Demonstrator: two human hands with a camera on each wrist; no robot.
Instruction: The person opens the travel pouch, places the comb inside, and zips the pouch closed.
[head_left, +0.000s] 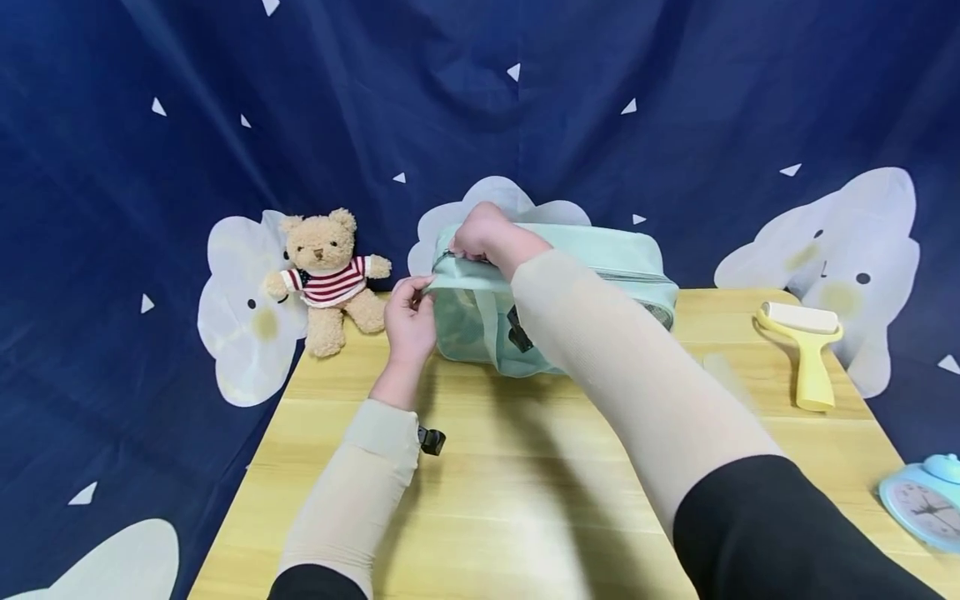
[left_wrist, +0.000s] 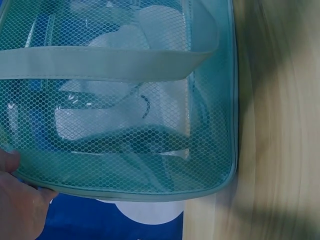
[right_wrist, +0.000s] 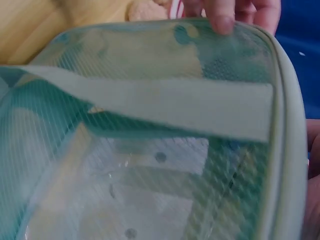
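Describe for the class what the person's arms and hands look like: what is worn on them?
The left hand and right hand wear no gloves. Pale beige sleeves cover the forearms, with black sleeves further up. A small black device shows at each wrist.

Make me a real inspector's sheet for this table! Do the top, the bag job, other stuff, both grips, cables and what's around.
Surface: light wooden table, shadows falling across it.
Job's things: mint-green mesh bag near the table's back edge; zipper along its top.
Clutter: striped-shirt teddy bear left of the bag; yellow lint roller to the right; blue alarm clock, cut off by the picture's edge.
Grips: left grip pinches the bag's edge; right grip seems to pinch the zipper, fingertips partly hidden.
Cables: nothing seen.
Surroundings: dark blue curtain with white clouds.
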